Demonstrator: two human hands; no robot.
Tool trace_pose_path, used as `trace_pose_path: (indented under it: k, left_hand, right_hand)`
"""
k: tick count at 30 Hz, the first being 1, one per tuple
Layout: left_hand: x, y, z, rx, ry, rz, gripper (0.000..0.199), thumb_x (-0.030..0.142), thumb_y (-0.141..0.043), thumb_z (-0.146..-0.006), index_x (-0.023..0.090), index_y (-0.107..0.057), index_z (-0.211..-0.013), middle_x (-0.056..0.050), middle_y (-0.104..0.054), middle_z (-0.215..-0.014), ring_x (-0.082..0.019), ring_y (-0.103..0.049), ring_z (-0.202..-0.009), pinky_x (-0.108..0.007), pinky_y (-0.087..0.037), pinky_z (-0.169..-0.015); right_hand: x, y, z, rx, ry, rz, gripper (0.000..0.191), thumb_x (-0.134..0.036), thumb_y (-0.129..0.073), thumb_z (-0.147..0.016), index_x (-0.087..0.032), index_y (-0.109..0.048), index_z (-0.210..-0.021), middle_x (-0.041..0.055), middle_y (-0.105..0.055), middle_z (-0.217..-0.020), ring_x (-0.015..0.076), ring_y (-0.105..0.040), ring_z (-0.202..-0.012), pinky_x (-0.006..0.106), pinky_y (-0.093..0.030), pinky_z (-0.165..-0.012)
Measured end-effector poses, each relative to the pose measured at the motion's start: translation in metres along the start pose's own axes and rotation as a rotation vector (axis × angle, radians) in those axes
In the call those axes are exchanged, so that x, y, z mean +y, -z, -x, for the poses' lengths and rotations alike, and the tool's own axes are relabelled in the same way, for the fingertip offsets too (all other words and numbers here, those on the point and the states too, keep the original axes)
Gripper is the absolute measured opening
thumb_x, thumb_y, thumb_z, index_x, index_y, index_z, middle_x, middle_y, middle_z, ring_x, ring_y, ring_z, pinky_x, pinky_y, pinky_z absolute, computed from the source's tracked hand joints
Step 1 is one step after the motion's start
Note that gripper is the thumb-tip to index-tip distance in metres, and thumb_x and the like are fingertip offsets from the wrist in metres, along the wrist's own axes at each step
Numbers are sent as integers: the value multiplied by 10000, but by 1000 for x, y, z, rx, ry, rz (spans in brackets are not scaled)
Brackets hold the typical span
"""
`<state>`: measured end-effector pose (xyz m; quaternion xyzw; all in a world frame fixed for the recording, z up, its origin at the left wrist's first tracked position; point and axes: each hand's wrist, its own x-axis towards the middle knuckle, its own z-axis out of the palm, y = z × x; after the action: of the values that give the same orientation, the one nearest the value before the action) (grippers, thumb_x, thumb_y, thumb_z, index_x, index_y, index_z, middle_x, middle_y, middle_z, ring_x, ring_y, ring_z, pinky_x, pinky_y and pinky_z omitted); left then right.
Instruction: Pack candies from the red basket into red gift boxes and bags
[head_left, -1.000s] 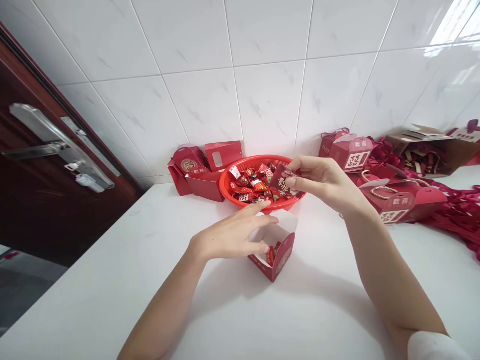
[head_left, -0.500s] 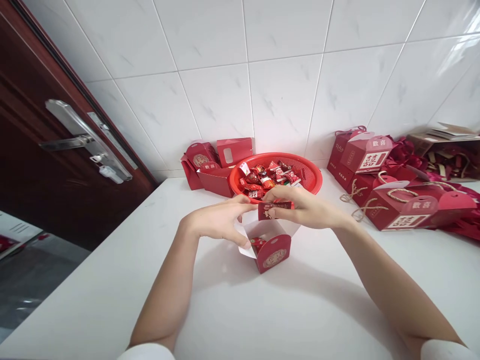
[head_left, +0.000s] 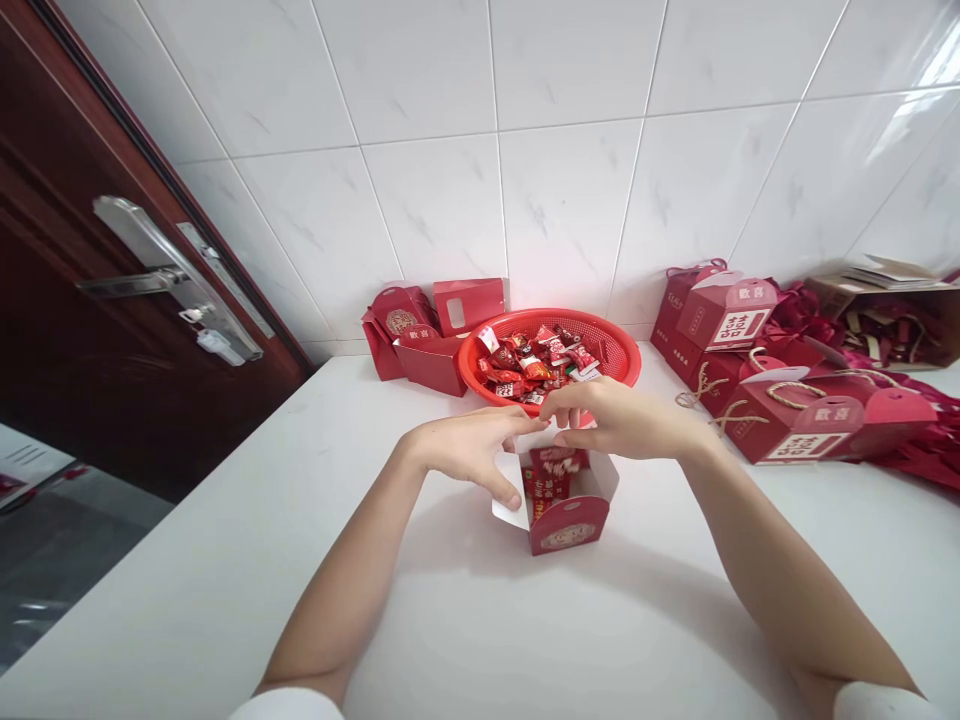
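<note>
Head view, from the left: a dark wooden door with a metal handle stands next to the white table. Against the tiled wall are several red cartons, one with a window cut in it; their insides cannot be made out. Nearer, the left hand is spread wide, its thumb against the white flap of a small red gift box. That box sits upright and open on the table, with red-wrapped sweets inside and a blurred dark red packet at its mouth. Behind it, a red plastic basket holds a heap of mostly red wrapped candies. The right hand is over the gift box's back edge, fingers curved and parted from the thumb, just above the packet. Farther right are red boxes with rope handles, a stacked labelled box, and a brown carton containing tan and dark red strips.
</note>
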<state>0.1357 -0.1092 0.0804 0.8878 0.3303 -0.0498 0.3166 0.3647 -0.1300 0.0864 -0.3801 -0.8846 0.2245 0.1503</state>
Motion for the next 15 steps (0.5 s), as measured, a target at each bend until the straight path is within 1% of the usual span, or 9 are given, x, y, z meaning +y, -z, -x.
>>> trace_pose_path:
  k: [3, 5, 7, 9, 12, 15]
  left_hand:
    - [-5, -2, 0, 6, 18, 16, 990, 423, -816, -666, 298, -369, -1540, -75, -482, -1492, -256, -604, -1113, -297, -483, -863]
    - [-7, -3, 1, 12, 21, 18, 1017, 437, -815, -670, 310, -336, -1558, -73, -497, -1478, -260, -598, -1135, -297, -474, -885]
    - [-8, -4, 1, 18, 37, 26, 1030, 437, -820, -667, 319, -327, -1564, -70, -498, -1475, -268, -587, -1162, -295, -471, -889]
    - [-7, -4, 0, 18, 55, 32, 1022, 441, -823, -663, 326, -343, -1557, -71, -487, -1482, -277, -581, -1178, -291, -477, -869]
    - [-5, -4, -1, 18, 61, 38, 995, 473, -817, -674, 322, -366, -1549, -79, -514, -1448, -284, -585, -1180, -287, -480, -852]
    - [-1, -4, -2, 41, 72, 80, 917, 547, -765, -734, 268, -410, -1533, -102, -519, -1443, -285, -589, -1180, -288, -487, -852]
  right_hand:
    - [-2, 2, 3, 18, -23, 43, 194, -204, -607, -877, -206, -679, -1057, 39, -712, -965, 177, -644, -828, 257, -415, -657]
    - [-4, 5, 6, 23, -38, 52, 199, -251, -598, -900, -208, -672, -1079, 40, -710, -956, 179, -640, -827, 261, -414, -656]
    - [-6, 10, 11, 15, -83, 88, 193, -282, -583, -918, -208, -667, -1075, 38, -706, -912, 180, -632, -799, 266, -406, -642]
    - [-7, 15, 16, -33, -142, 136, 168, -291, -572, -923, -206, -662, -1035, 41, -698, -885, 186, -625, -784, 271, -399, -630]
    - [-8, 21, 24, -132, -258, 207, 156, -324, -586, -910, -205, -652, -987, 62, -688, -915, 214, -629, -833, 274, -398, -611]
    - [-9, 23, 29, -166, -397, 284, 221, -378, -624, -885, -203, -631, -1020, 77, -674, -935, 224, -628, -805, 272, -389, -575]
